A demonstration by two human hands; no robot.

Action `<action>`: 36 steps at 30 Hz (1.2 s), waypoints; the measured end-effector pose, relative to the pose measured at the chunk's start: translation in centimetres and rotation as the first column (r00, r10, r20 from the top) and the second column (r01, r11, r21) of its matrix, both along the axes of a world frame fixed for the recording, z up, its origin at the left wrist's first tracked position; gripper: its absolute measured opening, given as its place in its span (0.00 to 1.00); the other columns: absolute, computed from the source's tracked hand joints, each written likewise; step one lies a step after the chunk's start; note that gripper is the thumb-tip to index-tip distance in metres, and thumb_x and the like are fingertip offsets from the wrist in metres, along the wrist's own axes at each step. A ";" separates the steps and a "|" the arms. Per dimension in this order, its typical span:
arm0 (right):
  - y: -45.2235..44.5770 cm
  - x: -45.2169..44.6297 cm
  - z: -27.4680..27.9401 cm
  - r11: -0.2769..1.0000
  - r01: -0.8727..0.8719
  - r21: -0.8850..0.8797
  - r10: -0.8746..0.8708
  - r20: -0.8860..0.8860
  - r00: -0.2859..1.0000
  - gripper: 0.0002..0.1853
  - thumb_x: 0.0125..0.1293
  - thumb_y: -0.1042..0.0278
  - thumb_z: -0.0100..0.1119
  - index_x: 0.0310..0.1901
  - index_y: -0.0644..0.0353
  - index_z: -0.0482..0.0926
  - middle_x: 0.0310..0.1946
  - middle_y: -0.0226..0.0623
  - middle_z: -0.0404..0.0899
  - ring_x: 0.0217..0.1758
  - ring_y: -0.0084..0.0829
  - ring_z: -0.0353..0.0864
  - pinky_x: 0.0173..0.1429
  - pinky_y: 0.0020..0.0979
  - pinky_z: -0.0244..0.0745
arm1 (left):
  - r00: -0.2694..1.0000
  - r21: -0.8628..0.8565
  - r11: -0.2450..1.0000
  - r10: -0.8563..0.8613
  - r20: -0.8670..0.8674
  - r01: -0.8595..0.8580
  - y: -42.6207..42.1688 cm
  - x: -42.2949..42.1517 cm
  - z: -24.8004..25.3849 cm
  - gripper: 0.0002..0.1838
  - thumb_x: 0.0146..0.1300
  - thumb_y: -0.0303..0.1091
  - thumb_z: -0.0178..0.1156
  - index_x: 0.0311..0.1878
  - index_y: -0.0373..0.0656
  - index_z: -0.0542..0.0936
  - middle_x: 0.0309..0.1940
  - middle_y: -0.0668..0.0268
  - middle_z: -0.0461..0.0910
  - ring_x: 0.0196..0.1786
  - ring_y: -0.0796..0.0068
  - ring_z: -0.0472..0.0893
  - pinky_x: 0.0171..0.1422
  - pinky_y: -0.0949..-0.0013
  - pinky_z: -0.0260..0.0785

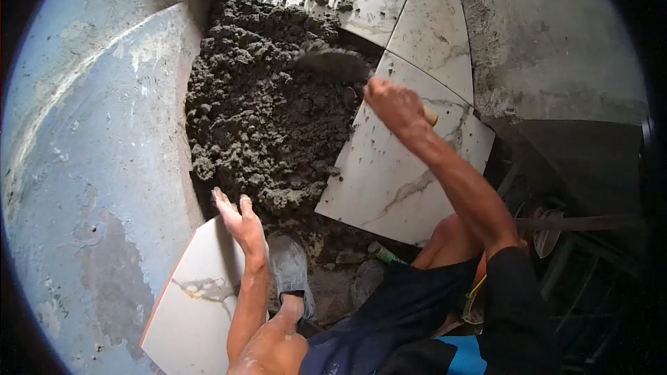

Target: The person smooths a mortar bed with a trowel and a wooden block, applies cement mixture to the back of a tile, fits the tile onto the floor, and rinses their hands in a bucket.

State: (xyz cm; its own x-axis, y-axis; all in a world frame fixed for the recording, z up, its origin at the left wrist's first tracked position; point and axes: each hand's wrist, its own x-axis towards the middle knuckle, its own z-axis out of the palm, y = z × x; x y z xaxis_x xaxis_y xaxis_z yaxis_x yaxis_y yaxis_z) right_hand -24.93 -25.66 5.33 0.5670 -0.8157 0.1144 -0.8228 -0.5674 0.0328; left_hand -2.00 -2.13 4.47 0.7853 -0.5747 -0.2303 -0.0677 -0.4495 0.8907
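My right hand is closed round the handle of a trowel, whose butt end sticks out past my fist. The trowel's blade, smeared by motion, lies over a bed of wet grey mortar. My left hand is held near the lower left edge of the mortar, fingers stretched and thumb apart, holding nothing. Just below it a cut white marbled tile leans beside my left forearm. Laid marbled tiles border the mortar on the right and at the top, with specks of mortar on them.
A curved blue-painted wall bounds the left side. Rough grey concrete stands at the right. My shoe rests on rubble below the mortar, near a green cylindrical object. Dark metal framework lies at the lower right.
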 end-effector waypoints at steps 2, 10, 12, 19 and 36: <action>-1.2 -0.3 0.8 0.997 0.067 -0.028 -0.068 -0.041 0.997 0.12 0.61 0.60 0.48 0.26 0.58 0.72 0.18 0.39 0.77 0.19 0.36 0.79 0.21 0.35 0.75 | 0.999 -0.041 0.999 0.016 -0.045 -0.018 0.2 0.6 0.0 0.31 0.58 0.21 0.46 0.65 0.31 0.47 0.67 0.51 0.46 0.70 0.60 0.47 0.70 0.64 0.40; -2.9 -1.2 1.2 0.975 0.213 0.060 -0.207 -0.087 0.974 0.14 0.61 0.56 0.49 0.29 0.58 0.73 0.21 0.43 0.78 0.23 0.39 0.80 0.25 0.37 0.76 | 0.993 -0.097 0.994 0.041 -0.110 -0.052 -0.2 0.8 0.5 0.29 0.59 0.21 0.45 0.63 0.31 0.51 0.64 0.52 0.53 0.68 0.61 0.52 0.69 0.62 0.44; -2.7 -0.4 1.5 0.966 0.243 0.084 -0.234 -0.112 0.966 0.14 0.61 0.55 0.48 0.30 0.58 0.73 0.21 0.43 0.78 0.24 0.40 0.80 0.26 0.38 0.76 | 0.995 -0.111 0.994 0.013 -0.096 -0.023 0.0 0.8 0.8 0.28 0.59 0.20 0.45 0.63 0.31 0.52 0.63 0.53 0.55 0.67 0.63 0.53 0.69 0.64 0.46; -10.2 3.3 2.2 0.959 0.259 0.116 -0.259 -0.013 0.966 0.14 0.63 0.56 0.45 0.33 0.59 0.73 0.25 0.44 0.79 0.28 0.39 0.80 0.30 0.38 0.76 | 0.995 -0.106 0.994 -0.004 -0.104 -0.007 -0.1 1.1 0.5 0.27 0.59 0.19 0.44 0.63 0.31 0.54 0.62 0.53 0.58 0.65 0.63 0.57 0.68 0.65 0.49; -20.3 9.6 0.3 0.910 -0.329 -0.252 0.288 -0.186 0.939 0.11 0.61 0.58 0.47 0.33 0.56 0.73 0.20 0.32 0.77 0.18 0.28 0.78 0.18 0.29 0.75 | 0.991 -0.107 0.987 -0.128 -0.037 0.124 -1.1 1.5 2.3 0.23 0.59 0.21 0.44 0.60 0.31 0.59 0.60 0.54 0.60 0.62 0.63 0.62 0.66 0.64 0.54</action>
